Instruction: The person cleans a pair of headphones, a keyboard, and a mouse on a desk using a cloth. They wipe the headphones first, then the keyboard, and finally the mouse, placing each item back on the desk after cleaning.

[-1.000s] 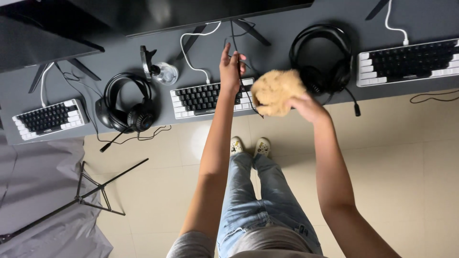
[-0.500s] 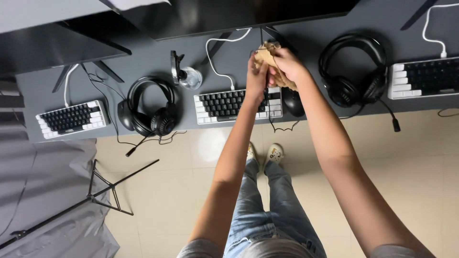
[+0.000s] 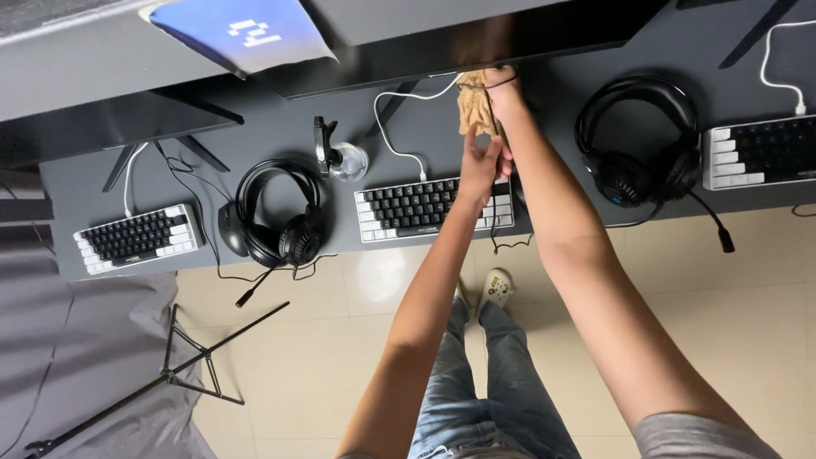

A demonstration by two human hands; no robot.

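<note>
Both hands have climbed toward the top centre of the frame since half a second ago, and the view has shifted so the monitors now fill the upper edge. Right hand is closed around a tan cloth, which it presses near the lower edge of the dark monitor at upper centre, a thin cable looped over the wrist. Left hand sits just below it, fingers curled toward the hanging part of the cloth and a dark cord; whether they pinch either one cannot be told from here. That cable over the wrist is the likeliest trouble: a pull back toward the body could drag it and whatever it feeds. Pressing hard on the monitor's lower edge might tip or rock the screen on its stand. Directly beneath the forearms lies the black and white keyboard, so a dropped elbow would land on its keys, and the white cable curving above it could catch a finger. Left of the hands, a small clear dome-shaped object with a black clip stands near enough to be knocked by a sideways sweep. Headphones rest close on the right, another pair further left. Open desk surface is narrow between monitor stand and keyboard; freer room lies toward the desk's front edge and the tiled floor below
</note>
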